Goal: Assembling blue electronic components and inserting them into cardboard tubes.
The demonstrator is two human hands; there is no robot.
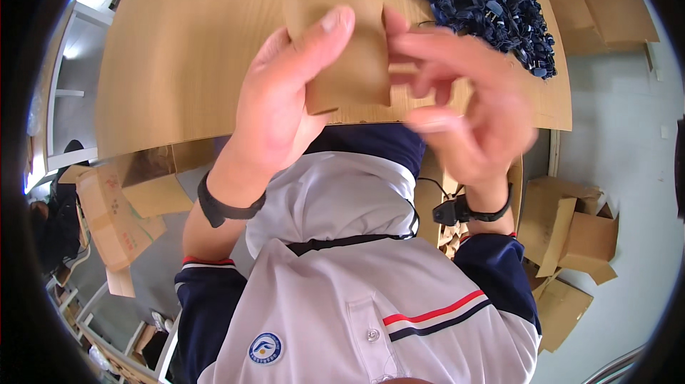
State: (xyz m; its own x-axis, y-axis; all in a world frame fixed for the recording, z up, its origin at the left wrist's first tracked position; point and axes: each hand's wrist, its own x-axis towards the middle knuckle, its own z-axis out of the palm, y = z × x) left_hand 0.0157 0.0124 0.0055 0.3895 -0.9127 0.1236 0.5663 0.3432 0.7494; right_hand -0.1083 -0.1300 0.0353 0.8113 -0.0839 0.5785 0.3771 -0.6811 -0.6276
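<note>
A small flat brown cardboard box (349,63) is held up over the table's near edge. It is smooth and blurred by motion, and a flap edge shows at its lower end. My left hand (278,88) grips it from the left, thumb across the front face and the other fingers passing behind it. Beside the box's right edge is my right hand (478,91), smeared by movement. Its thumb and fingers are apart with nothing visible between them; whether a fingertip touches the box I cannot tell.
The wooden table (185,42) carries a heap of dark blue cables (485,6) at the far right. Opened cardboard cartons stand on the floor at left (114,206) and right (571,227), with another carton (599,9) beyond the table's right side. A white metal frame (61,91) is at the left.
</note>
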